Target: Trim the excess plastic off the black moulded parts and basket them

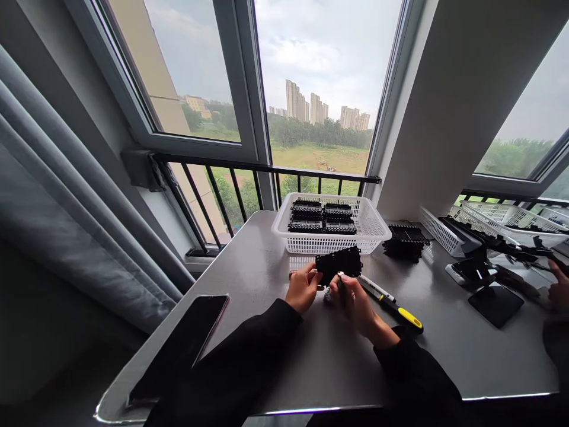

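My left hand [303,289] grips a flat black plastic part [340,262] with toothed edges by its lower left side, tilted up off the table. Closed around a small dark tool [341,288] with a pale tip, my right hand [362,305] is at the lower edge of that part. Most of the tool is hidden by the fingers, so its kind is unclear. Just right of the hands lie a white pen-like stick [377,289] and a tool with a black and yellow handle [409,318].
Behind the hands, a white plastic basket [331,243] holds several similar black parts. A stack of black parts [405,240] stands beside it. A dark tablet-like slab [184,344] lies at left. Another person's hand [558,284] is at far right, near more baskets.
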### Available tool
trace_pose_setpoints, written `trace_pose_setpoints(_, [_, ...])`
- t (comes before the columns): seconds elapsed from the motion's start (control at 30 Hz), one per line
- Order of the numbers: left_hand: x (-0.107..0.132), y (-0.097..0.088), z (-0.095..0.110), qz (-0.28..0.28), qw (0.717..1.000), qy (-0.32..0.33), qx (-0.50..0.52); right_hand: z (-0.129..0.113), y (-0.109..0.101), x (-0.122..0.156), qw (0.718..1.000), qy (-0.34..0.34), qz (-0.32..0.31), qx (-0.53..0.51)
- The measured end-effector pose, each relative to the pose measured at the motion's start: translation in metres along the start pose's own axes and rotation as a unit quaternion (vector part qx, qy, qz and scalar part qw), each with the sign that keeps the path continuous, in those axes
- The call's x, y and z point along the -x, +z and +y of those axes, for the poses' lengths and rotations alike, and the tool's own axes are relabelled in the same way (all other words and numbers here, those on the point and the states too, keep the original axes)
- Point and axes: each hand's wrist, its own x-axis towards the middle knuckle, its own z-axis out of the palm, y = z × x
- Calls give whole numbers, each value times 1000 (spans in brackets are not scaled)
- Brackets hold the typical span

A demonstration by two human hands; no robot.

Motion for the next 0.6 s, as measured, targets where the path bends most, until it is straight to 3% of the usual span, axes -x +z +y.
trace_pose_setpoints(0.27, [9, 3, 3, -19, 982, 109, -156, 22, -4, -12, 995, 83, -29, -53])
trace_pose_setpoints(0.6, [12, 3, -1, -28, 953, 173, -248, 23, -7, -12, 990, 72, 19, -118])
